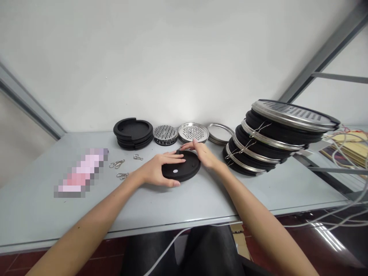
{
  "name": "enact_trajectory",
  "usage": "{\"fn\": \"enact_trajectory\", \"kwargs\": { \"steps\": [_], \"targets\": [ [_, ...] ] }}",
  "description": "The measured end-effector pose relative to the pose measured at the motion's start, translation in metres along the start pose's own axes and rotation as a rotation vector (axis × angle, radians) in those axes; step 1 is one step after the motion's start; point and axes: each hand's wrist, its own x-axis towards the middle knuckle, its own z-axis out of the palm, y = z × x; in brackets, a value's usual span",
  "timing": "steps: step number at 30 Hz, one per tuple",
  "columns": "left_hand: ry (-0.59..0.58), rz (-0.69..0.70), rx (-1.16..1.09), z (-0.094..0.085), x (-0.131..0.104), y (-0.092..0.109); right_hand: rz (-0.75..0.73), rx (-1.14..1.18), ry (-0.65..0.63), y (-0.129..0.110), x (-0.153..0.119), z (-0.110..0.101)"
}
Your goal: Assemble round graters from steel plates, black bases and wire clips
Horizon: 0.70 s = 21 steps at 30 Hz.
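A black round dish-like piece lies flat on the table in front of me, with a small pale oval spot near its near edge. My left hand grips its left side, the fingers stretched across the top and the thumb along the near edge. Around the far right rim, my right hand has its fingers bent over the edge. Both hands' fingertips meet near a small dark tab at the far rim; what they pinch there is partly hidden. Left of them lie loose wire clasps.
Along the wall stand stacked black rings, perforated metal grater discs, holed metal plates and plain metal discs. A tall leaning stack of black, metal-rimmed assemblies rises at right. White cables hang past the table's right end.
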Motion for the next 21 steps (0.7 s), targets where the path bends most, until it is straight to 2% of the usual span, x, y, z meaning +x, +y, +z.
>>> {"fn": "enact_trajectory", "kwargs": {
  "steps": [4, 7, 11, 16, 21],
  "targets": [
    [0.14, -0.041, -0.238, -0.007, -0.002, -0.012, -0.05, 0.066, -0.007, -0.007, -0.001, -0.005],
    [0.228, -0.085, -0.327, -0.01, -0.002, -0.016, -0.08, 0.075, -0.046, -0.007, -0.001, -0.009],
    [0.352, -0.15, -0.303, -0.012, 0.0, -0.013, -0.108, 0.084, -0.064, -0.004, -0.001, -0.009],
    [0.512, -0.217, -0.244, -0.014, 0.002, -0.01, -0.028, 0.078, 0.043, -0.008, -0.001, -0.003],
    [0.683, -0.237, -0.241, -0.015, 0.005, -0.011, 0.012, 0.255, 0.087, -0.01, 0.0, -0.005]
  ]
}}
